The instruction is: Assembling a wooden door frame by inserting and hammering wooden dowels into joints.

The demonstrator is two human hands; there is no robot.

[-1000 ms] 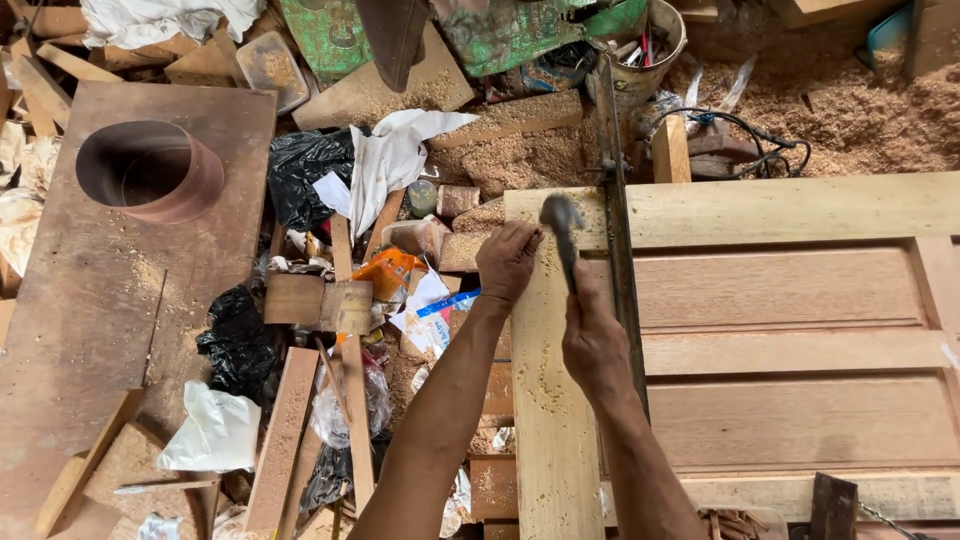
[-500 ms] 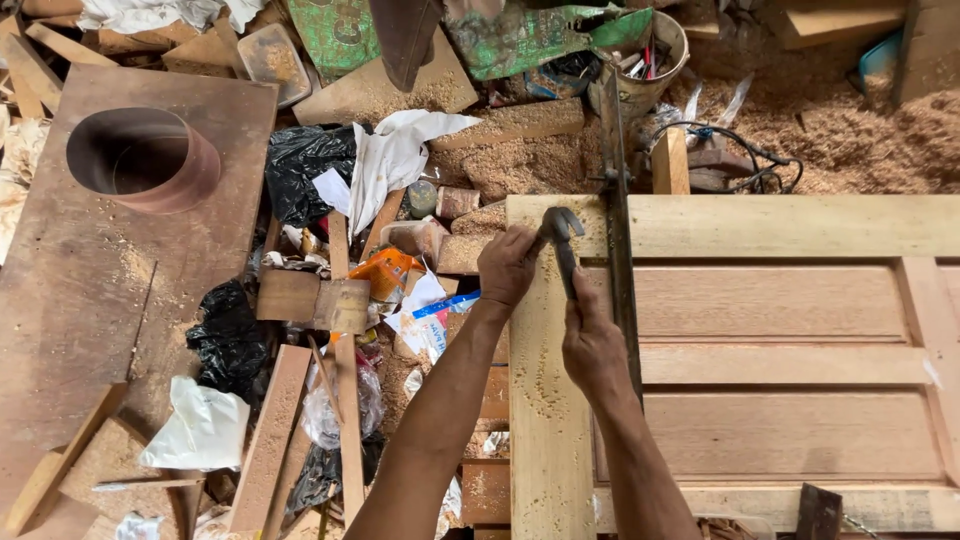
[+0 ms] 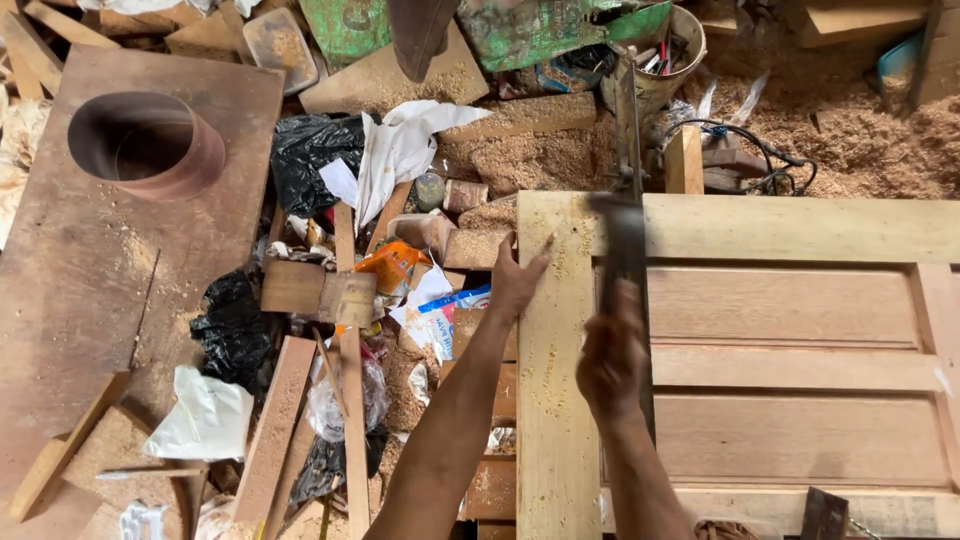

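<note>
Working on a big panelled wooden door (image 3: 780,350) lying flat over the sawdust, mid hammering step by the looks of it. Left hand (image 3: 517,282) is pressing flat, fingers released, on the door's side rail. Right hand (image 3: 612,362) is clenching a blurred hammer (image 3: 628,250) above that rail; the next blow is probably needing careful aim.

We see the panelled door (image 3: 780,350) lying flat at the right, our left hand (image 3: 518,285) resting on its left stile. Our right hand (image 3: 612,362) is over the door, just right of the stile, gripping a hammer (image 3: 628,260). Left of the door lies a heap of scrap wood (image 3: 345,400) and bags (image 3: 230,325). Further left lies a board (image 3: 90,280) with a round hole (image 3: 140,145). Behind the door, sawdust (image 3: 850,140) covers the floor, a bucket (image 3: 665,60) standing in it.
</note>
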